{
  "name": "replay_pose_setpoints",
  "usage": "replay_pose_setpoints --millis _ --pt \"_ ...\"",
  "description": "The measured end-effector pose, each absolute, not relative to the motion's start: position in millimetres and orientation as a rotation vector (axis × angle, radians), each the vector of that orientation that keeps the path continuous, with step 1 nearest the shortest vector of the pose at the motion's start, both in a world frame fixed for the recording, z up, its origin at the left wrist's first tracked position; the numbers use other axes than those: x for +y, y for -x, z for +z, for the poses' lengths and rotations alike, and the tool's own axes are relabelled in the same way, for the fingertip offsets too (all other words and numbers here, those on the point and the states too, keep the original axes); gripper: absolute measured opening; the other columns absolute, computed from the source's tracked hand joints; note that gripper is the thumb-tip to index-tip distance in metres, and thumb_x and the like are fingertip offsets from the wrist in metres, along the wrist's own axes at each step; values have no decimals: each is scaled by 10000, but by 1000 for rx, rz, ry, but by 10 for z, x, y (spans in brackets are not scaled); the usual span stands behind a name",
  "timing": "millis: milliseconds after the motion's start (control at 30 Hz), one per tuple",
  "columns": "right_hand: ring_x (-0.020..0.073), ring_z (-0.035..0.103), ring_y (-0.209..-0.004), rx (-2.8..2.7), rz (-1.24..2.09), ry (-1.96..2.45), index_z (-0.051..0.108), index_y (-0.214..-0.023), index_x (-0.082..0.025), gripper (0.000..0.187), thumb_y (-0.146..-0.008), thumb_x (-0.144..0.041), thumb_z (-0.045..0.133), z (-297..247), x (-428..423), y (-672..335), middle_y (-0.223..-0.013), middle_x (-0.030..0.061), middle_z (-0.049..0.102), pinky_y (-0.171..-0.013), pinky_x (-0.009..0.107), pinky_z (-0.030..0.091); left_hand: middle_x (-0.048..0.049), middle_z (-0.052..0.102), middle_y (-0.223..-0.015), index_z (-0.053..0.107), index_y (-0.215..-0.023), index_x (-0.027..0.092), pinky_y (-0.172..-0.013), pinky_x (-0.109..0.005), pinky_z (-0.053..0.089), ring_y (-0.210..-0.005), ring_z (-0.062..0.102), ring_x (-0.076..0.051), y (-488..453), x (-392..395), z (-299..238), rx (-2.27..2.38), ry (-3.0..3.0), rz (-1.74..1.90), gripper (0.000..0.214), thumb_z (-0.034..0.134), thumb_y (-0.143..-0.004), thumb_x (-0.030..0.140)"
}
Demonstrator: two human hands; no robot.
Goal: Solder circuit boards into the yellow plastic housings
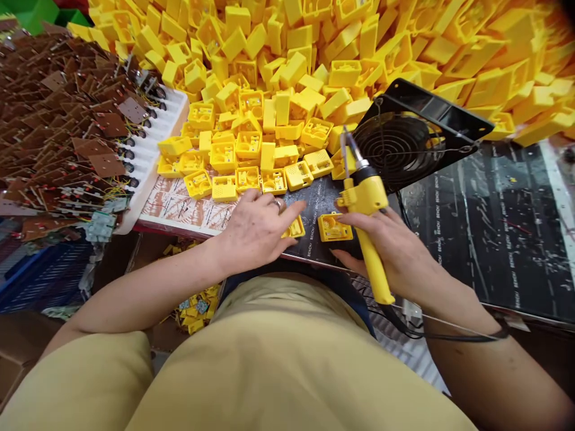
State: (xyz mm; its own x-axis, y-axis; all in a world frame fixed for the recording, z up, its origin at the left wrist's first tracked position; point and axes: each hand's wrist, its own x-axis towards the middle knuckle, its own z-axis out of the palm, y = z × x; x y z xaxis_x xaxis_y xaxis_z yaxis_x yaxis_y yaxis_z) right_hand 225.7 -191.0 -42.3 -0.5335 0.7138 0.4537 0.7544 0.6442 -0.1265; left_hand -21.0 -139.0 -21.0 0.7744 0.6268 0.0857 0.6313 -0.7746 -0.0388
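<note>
My left hand (258, 230) is at the bench's near edge, thumb and index finger on either side of a small yellow plastic case (295, 228). The palm and fingers hide most of that case. In my right hand (398, 251) is a yellow soldering gun (372, 239), its metal tip pointing up and away from me. The right thumb and fingertips reach around a second yellow case (335, 228), which lies open side up on the black bench; whether they touch it I cannot tell. Several more cases stand in a row (248, 178) just beyond my hands.
A large heap of yellow cases (278, 78) covers the back. A black fan (404, 137) leans behind the soldering gun. At left, brown circuit boards (58, 120) with wires pile up on a white foam tray (157, 137). A dark cable (471, 337) crosses my right forearm.
</note>
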Motion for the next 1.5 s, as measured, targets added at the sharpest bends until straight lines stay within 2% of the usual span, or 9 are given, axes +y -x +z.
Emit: replay_pose_setpoints --millis 167,267,400,500,633,867,1033,1200,1500 --pt "179 620 -635 -2267 -285 1313 540 -1198 -191 364 -913 -392 646 -478 -1966 -2218 -795 26 660 -623 323 463 -152 717 -786 487 -1404 67 -778 -444 424 -806 669 -323 66 -1421 -168 -1163 2881 -77 874 414 -867 753" --pt "157 601 -596 -2267 -230 1293 542 -1214 -202 461 -877 -488 673 -426 -2046 -2265 -754 3 655 -562 305 431 -146 730 -987 417 -1454 105 -808 -395 453 -927 674 -277 153 -1371 -101 -1004 3095 -119 681 413 -961 575" --pt "221 671 -914 -2282 -48 1206 487 -1283 -220 456 -894 -358 679 -415 -1957 -2347 -1063 59 691 -830 367 515 -146 523 -1452 367 -1461 134 -975 -339 408 -1322 496 -234 242 -1246 -56 -709 3325 -4 597 561 -904 222" --pt "232 642 -1068 -2308 121 1126 477 -1275 -215 411 -911 -298 649 -472 -1832 -2339 -1204 84 647 -944 399 521 -149 647 -1284 417 -1425 126 -928 -380 403 -1208 571 -269 203 -1240 -103 -777 3267 61 592 615 -884 265" --pt "213 667 -995 -2265 133 1124 490 -1260 -236 414 -896 -305 675 -558 -1831 -2253 -1128 65 670 -835 349 565 -122 714 -1070 531 -1335 137 -901 -438 392 -1031 619 -310 140 -1326 -233 -959 3047 -110 567 661 -862 422" --pt "269 672 -1014 -2166 126 1148 465 -1339 -239 594 -831 -358 748 -653 -1952 -2175 -1159 103 655 -842 398 574 -167 606 -1302 476 -1415 145 -998 -453 416 -1177 565 -308 544 -1456 -286 -1209 2911 -465 758 555 -860 655" --pt "287 671 -1023 -2147 130 1075 423 -1382 -249 698 -800 -423 766 -750 -1870 -2028 -1092 95 667 -830 415 582 -181 641 -1231 592 -1299 129 -962 -463 490 -1152 593 -316 894 -1628 -363 -1419 2917 -423 601 601 -862 542" --pt "237 692 -944 -2216 111 1046 422 -1381 -276 591 -865 -263 709 -779 -1796 -1853 -1067 53 685 -757 346 587 -99 729 -1082 676 -1126 144 -866 -307 527 -982 685 -191 819 -1423 -315 -1547 3273 -620 369 453 -949 378" --pt "231 698 -885 -2283 53 1031 430 -1372 -261 603 -853 -322 730 -775 -1757 -1920 -1024 55 698 -816 379 574 -142 717 -942 680 -1101 157 -646 -346 512 -799 694 -265 588 -1329 -130 -1518 2780 67 430 423 -982 482"
